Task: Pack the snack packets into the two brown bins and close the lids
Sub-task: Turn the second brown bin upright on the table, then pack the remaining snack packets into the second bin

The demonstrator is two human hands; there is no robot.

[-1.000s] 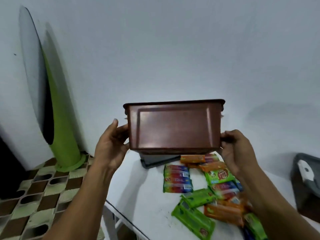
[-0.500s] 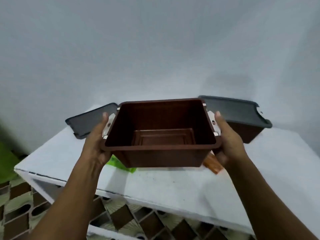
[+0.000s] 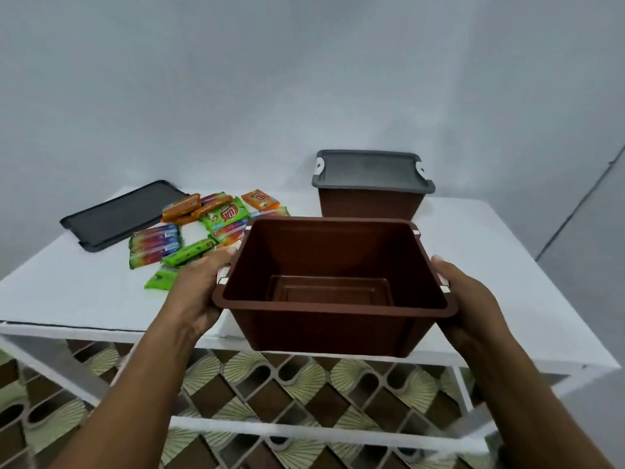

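Snack packets (image 3: 209, 225) in orange, green and rainbow-striped wrappers lie in a loose heap on the white surface (image 3: 84, 292). None of them is in a bin. The open brown plastic bin (image 3: 324, 330) is held over the surface's near edge. The left hand (image 3: 199, 292) and right hand (image 3: 470, 306) grasp its two short sides, and its inside shows only its own stepped floor.

A second brown plastic bin (image 3: 368, 204) stands at the back under a grey lid (image 3: 372, 170), so its contents are hidden. A loose dark grey lid (image 3: 118, 214) lies flat at the back left, just beside the heap.

The held bin and the left hand cover the heap's right part, and the fingers under the bin's rim are out of sight. A pale wall (image 3: 304, 79) rises behind. Brown and green patterned floor tiles (image 3: 304, 384) show below.
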